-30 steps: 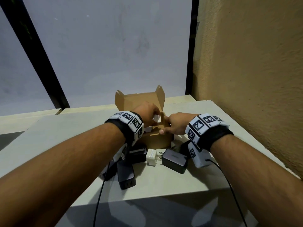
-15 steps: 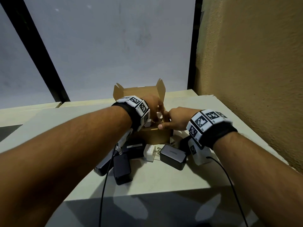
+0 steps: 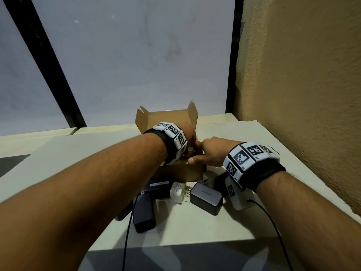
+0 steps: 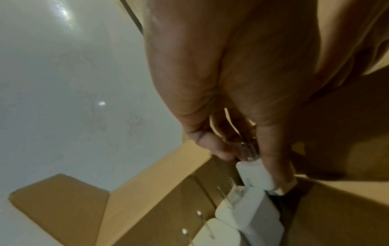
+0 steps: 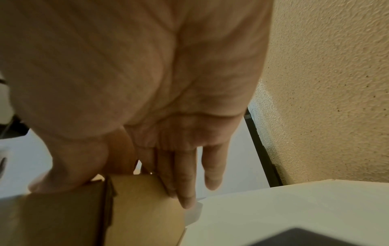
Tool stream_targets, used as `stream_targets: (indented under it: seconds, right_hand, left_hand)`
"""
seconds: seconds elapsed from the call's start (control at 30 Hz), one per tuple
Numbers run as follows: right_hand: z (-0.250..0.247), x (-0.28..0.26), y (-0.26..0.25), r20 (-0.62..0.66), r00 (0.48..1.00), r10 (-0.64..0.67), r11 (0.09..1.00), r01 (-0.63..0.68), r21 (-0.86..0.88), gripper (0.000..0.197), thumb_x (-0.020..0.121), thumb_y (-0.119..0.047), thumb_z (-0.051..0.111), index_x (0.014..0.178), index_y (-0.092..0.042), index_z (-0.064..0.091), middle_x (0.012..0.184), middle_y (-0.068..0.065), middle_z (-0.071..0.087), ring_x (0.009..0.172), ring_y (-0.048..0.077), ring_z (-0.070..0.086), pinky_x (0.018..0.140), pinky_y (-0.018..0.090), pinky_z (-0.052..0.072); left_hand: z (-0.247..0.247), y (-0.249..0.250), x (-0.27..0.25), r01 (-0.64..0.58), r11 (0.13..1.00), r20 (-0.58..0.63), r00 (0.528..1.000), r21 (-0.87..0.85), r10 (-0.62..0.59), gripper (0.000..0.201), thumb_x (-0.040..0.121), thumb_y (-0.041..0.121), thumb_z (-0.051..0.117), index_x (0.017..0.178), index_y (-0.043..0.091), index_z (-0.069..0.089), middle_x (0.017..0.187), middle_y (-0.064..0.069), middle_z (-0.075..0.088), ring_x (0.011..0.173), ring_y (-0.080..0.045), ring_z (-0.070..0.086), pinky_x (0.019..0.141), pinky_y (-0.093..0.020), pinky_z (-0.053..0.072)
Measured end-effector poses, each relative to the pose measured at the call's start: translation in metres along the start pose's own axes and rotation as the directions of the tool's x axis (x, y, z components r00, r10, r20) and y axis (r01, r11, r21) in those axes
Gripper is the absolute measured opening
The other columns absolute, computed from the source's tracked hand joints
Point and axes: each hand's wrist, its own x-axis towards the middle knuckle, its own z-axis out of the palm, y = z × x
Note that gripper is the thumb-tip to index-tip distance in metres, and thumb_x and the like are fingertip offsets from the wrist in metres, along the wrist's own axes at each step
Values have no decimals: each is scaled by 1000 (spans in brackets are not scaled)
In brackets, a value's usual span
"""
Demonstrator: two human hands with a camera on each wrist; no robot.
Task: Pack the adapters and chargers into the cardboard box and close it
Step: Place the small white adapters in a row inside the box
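Head overview; wrist close-ups sharing box (image 3: 175, 171)

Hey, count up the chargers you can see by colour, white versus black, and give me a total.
White chargers: 4
Black chargers: at least 3
Total: at least 7; more may be hidden.

left wrist: wearing black strap (image 3: 166, 145) carrying white blocks (image 3: 173, 133) with black square markers
right wrist: wearing same black strap (image 3: 261, 173), white marker blocks (image 3: 248, 153)
cables: thin black lead (image 3: 273, 227) trailing near each forearm
forearms: showing bare, no sleeves
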Motion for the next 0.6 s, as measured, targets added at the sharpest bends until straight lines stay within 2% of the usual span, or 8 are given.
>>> stream_targets:
  seconds: [0.07,0.13,0.2,0.27,0.4,0.53,0.6]
  right_hand:
    - [0,0,1,6,1000,-1,1000,1,-3,62,91,-55,46,135,-12,46,124,11,61,112,26,56,80,26,34]
    - [1,1,1,14,1000,2,1000,-1,-3,63,90,-57,47,133,-11,47,122,12,62,110,27,56,80,26,35]
    - [1,2,1,18,1000,1,1000,-1,-9,64,90,-57,47,134,-12,46,122,11,61,111,27,56,80,26,35]
    - [1,2,1,18,1000,1,1000,-1,-17,65,90,-58,46,135,-12,46,122,11,62,110,27,57,80,27,36]
    - [1,4,1,37,999,8,1000,-7,-27,65,90,-59,45,135,-12,46,123,11,61,110,27,56,81,28,36]
    - [1,6,-1,58,998,24,1000,-23,-18,63,90,-58,45,133,-13,45,121,10,61,96,23,53,81,29,37]
    - [1,6,-2,73,997,41,999,-41,-6,62,90,-58,45,134,-14,44,121,10,61,95,22,52,82,29,37]
  left_hand:
    - [-1,3,-1,13,999,2,1000,32,-13,34,88,17,66,120,6,65,120,-12,66,104,-26,62,90,-31,47]
    - [2,5,-4,5,995,33,999,97,-8,35,83,21,71,116,11,67,112,-7,69,102,-26,65,88,-33,49]
    - [7,5,-6,7,985,14,1000,175,-9,32,73,24,79,103,19,71,93,-1,71,84,-23,68,78,-34,56]
    - [8,6,-11,16,981,-22,1000,195,-12,25,73,23,78,96,18,71,76,1,64,68,-21,62,68,-32,55]
    - [11,8,-13,7,985,-75,997,174,6,22,88,24,64,104,10,69,84,-5,58,73,-24,55,65,-31,46]
    - [11,0,-17,-9,993,-86,996,119,19,24,84,27,67,104,15,69,94,-6,66,76,-24,60,65,-31,48]
    - [9,-7,-21,-28,996,-100,994,81,36,28,80,26,70,107,18,68,99,-6,67,83,-26,64,68,-31,51]
